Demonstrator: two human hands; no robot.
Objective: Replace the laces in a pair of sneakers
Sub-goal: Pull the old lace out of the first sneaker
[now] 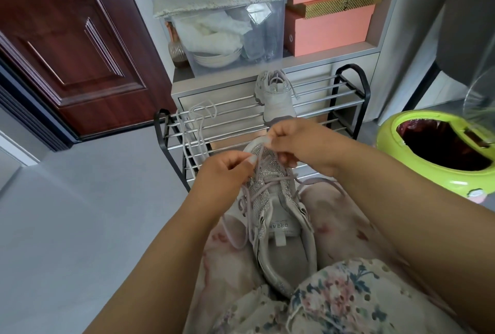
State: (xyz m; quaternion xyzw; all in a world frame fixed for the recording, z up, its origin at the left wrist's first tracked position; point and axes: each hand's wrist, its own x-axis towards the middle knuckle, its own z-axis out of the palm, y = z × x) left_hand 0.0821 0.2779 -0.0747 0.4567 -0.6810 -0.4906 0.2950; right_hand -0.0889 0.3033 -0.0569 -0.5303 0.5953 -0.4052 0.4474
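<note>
A pale grey sneaker (284, 229) with sparkly mesh lies on my lap, toe pointing away. A lilac lace (249, 207) runs loosely through its eyelets, with slack trailing off both sides. My left hand (223, 170) pinches the lace near the toe-end eyelets. My right hand (297, 143) hovers over the toe with curled fingers pinching the lace too. The second sneaker (276, 95) stands on the shoe rack ahead, its lace hanging down. A loose pale lace (194, 130) is draped over the rack's left bars.
A black metal shoe rack (345, 108) stands right in front of my knees. Behind it a cabinet holds a clear bin (235, 36) and pink boxes (329, 30). A green waste bin (434, 151) sits to the right, a dark red door (69, 39) to the left.
</note>
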